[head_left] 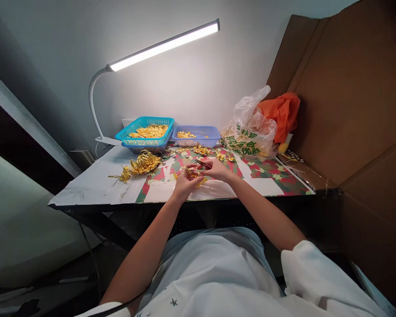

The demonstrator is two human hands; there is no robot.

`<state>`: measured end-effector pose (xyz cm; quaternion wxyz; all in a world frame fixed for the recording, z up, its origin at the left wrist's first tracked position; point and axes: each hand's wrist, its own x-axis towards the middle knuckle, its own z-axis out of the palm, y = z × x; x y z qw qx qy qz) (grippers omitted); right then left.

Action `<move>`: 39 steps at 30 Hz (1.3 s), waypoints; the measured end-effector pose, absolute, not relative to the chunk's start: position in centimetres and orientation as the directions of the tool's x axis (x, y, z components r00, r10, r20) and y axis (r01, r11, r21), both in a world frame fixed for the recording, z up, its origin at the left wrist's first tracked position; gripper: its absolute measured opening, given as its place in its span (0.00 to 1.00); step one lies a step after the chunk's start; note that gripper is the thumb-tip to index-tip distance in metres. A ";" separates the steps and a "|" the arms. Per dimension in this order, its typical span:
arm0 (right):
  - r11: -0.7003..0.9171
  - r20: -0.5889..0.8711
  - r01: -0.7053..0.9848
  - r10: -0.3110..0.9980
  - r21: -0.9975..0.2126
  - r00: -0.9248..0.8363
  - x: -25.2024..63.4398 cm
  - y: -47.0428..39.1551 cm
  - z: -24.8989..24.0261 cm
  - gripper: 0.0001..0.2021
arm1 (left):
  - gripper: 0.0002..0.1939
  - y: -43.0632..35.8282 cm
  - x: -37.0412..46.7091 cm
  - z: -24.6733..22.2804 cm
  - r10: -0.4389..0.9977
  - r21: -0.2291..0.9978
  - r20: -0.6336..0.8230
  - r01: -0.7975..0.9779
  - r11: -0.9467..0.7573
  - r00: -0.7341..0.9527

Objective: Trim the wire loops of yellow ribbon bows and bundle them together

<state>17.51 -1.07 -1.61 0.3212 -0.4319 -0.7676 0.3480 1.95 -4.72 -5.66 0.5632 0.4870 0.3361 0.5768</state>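
My left hand is closed round a small gold piece above the table's front part. Close against it on the right, my right hand grips dark tweezers, whose tips point left over the left fingers. Where the fingertips meet, details are too small to make out. Gold petal-like pieces show beneath the hands. To the left lies a bundle of shiny gold flowers, with a smaller gold sprig beside it. Behind the hands, another gold flower rests on the patterned sheet.
Behind stand a turquoise basket of gold pieces and a purple basket. A clear plastic bag and orange cloth are at the back right, beside a cardboard wall. A lit lamp hangs above.
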 end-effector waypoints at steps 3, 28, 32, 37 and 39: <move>0.422 0.199 0.385 0.843 -0.821 -0.500 18.0 -1.2 -1.8 0.07 | 0.31 -4.7 2.1 -5.8 0.970 0.931 0.200 -0.335 -0.145 0.135; 0.375 0.170 0.405 0.872 -0.834 -0.459 17.5 1.8 0.5 0.17 | 0.22 -4.2 0.9 -5.0 0.986 0.899 0.149 -0.427 -0.103 0.075; 0.287 0.180 0.500 0.951 -0.817 -0.251 18.0 2.9 -1.1 0.16 | 0.21 -4.4 0.3 -4.8 0.979 0.838 0.190 -0.507 -0.200 -0.071; 0.167 0.160 0.635 0.985 -0.754 -0.069 16.5 3.5 -3.2 0.13 | 0.27 -4.5 0.5 -4.8 0.975 0.823 0.186 -0.523 -0.222 -0.121; 0.135 0.146 0.657 0.989 -0.742 -0.038 15.8 3.5 -3.6 0.13 | 0.26 -4.3 0.6 -5.0 0.975 0.830 0.175 -0.513 -0.221 -0.138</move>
